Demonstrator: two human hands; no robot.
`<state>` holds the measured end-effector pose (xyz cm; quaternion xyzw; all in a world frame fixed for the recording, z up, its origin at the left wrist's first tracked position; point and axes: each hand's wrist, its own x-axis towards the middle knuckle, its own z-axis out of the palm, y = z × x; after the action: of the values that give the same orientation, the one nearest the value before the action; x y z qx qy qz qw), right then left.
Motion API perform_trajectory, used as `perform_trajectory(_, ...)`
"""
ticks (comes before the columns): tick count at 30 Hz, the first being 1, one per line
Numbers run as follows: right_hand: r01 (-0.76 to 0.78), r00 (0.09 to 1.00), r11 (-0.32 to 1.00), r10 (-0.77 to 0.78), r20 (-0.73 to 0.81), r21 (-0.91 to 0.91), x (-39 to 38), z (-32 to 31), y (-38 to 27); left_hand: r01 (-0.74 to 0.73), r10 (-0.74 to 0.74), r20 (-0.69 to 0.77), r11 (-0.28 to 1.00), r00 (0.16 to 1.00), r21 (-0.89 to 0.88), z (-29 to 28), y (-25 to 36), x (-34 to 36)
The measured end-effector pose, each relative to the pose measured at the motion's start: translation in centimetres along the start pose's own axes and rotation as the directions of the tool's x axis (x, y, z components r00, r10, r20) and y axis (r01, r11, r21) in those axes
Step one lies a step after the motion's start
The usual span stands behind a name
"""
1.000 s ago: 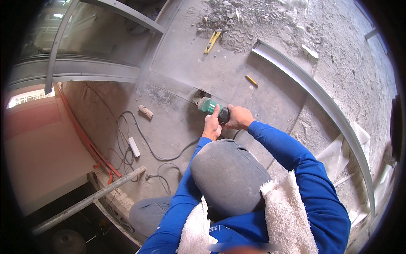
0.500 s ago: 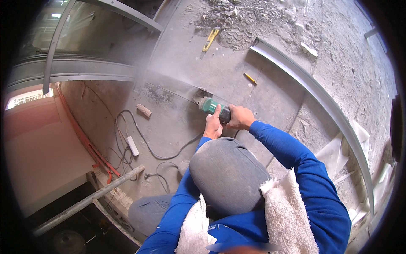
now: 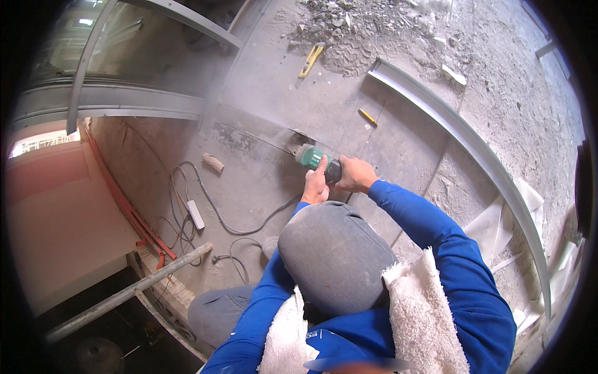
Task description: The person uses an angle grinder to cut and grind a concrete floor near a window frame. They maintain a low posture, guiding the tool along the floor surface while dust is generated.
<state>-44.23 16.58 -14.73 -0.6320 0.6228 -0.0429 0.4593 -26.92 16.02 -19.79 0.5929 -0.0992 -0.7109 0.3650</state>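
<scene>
A green and black angle grinder (image 3: pixel 313 158) is gripped low over the concrete floor, in front of my knee. My left hand (image 3: pixel 316 186) is closed around its body from the near side, thumb along the top. At the black rear end, my right hand (image 3: pixel 356 174) is wrapped round the grip. The grinder's head meets the edge of a flat grey board or slab (image 3: pixel 261 128), where a dark cut shows. Its disc is hard to make out in the dust. A grey power cord (image 3: pixel 252 230) trails off to the left.
A white power strip (image 3: pixel 195 214) and wood scrap (image 3: pixel 213 163) lie left. Ahead are a yellow utility knife (image 3: pixel 311 60), a yellow marker (image 3: pixel 368 116) and rubble (image 3: pixel 349 31). A long metal channel (image 3: pixel 461 124) curves along the right. A metal pipe (image 3: pixel 134 290) borders a dark opening at lower left.
The dust cloud near the board's far left end has thinned. Both hands and the grinder stay in nearly the same place.
</scene>
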Motion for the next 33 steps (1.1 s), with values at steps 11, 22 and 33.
perform_trajectory(11, -0.038, 0.999, 0.999, 0.037, 0.033, 0.010, -1.5, -0.6, 0.4, -0.013, 0.013, -0.004, 1.000, 1.000, 0.016, 0.7, -1.0, -0.8)
perform_trajectory(22, -0.066, 0.997, 0.998, 0.066, 0.036, 0.013, -1.7, -0.2, 1.0, -0.025, 0.026, -0.031, 0.998, 0.999, 0.053, 0.5, -2.0, -0.3)
perform_trajectory(33, -0.060, 0.998, 0.998, 0.060, 0.025, -0.010, -1.9, -0.1, 1.5, -0.013, 0.016, -0.058, 0.999, 0.998, 0.052, 0.1, -3.0, 0.6)
